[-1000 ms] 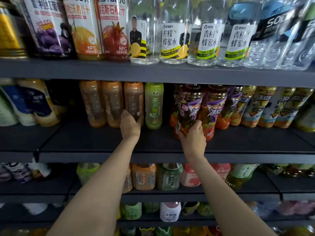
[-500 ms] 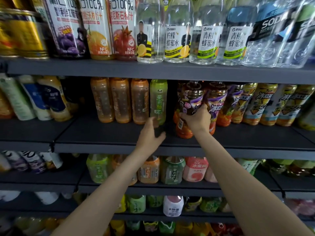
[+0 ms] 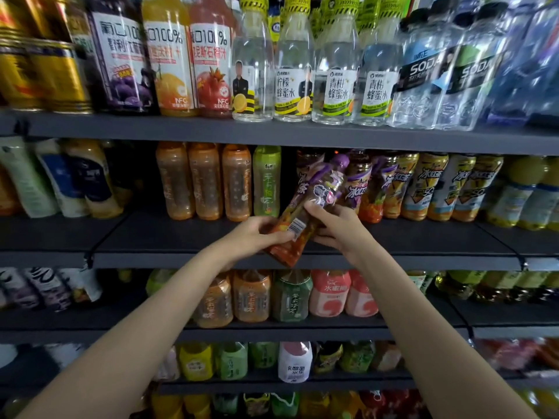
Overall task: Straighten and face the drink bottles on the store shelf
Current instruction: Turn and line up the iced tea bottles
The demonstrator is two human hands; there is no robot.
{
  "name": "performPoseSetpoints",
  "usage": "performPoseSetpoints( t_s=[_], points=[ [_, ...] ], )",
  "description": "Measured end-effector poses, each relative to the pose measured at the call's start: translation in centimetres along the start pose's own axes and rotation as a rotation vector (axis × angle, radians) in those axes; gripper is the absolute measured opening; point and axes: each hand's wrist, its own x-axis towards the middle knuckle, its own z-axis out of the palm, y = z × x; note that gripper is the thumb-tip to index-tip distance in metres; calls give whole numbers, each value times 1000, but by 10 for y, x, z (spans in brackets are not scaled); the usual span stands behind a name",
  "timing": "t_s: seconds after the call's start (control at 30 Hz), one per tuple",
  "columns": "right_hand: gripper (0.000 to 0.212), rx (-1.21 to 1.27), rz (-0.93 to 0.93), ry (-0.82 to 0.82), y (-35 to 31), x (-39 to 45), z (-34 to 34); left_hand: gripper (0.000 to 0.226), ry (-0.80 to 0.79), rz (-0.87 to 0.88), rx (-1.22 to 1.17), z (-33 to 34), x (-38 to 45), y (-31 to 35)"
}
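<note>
Drink bottles, several tiers, dark store shelf (image 3: pixel 157 234); largest stock first: clear honey-water and soda bottles (image 3: pixel 420 86) on the top tier, three tall juice cartons (image 3: pixel 169 65) and gold cans (image 3: pixel 54 77) to their left. Middle tier: three orange-tinted bottles (image 3: pixel 205 182), one green tea bottle (image 3: pixel 266 182), then a row of iced-tea bottles (image 3: pixel 423 189) running right. Item in hand: one purple-capped iced-tea bottle (image 3: pixel 305 210), lifted clear of the middle tier and tilted, cap up and to the right, base down and to the left, barcode side toward me. My left hand (image 3: pixel 257 237) is wrapped round its lower end; my right hand (image 3: pixel 338 228) is clamped on its middle, from the right. Handling note, as I judge it: turn the bottle between both hands until the brand panel faces outward, bring it upright, and set it in the gap beside the green tea bottle, flush with its neighbours' front line. Smallest: barcode sticker (image 3: pixel 295 227), just beside my left fingertips.
</note>
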Motion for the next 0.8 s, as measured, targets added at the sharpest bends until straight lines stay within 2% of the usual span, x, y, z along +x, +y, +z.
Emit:
performPoseSetpoints(
  t_s=[0.07,0.13,0.17,0.23,0.3,0.37,0.43,0.47,0.53,0.6,0.7,0.8],
  points=[
    [49,72,103,26,-1,-4,5,50,64,38,241,-5,-8,4],
    [52,255,204,48,2,-8,11,57,191,134,570,-7,-15,7],
    [51,349,238,54,3,-10,15,58,254,207,661,-7,-19,10],
    [43,487,259,52,4,-14,22,57,326,297,666,-12,-24,15],
    [34,557,215,31,1,-16,26,62,316,201,485,-20,-27,17],
    [28,583,143,-5,-6,-16,28,75,197,-41,66,-28,-34,21],
    [26,596,87,-47,-14,-15,29,78,74,-184,-338,-31,-41,21],
    [26,594,68,-77,-17,-15,29,72,51,-182,-469,-31,-42,21],
    [25,572,49,-148,-19,-15,26,64,73,-128,-571,-32,-44,21],
    [29,554,86,-185,-18,-18,22,62,162,-48,-436,-32,-47,22],
    [52,679,206,-147,-13,-20,21,68,325,186,138,-38,-52,24],
    [61,868,288,-88,-8,-21,26,71,340,434,450,-34,-57,34]
  ],
)
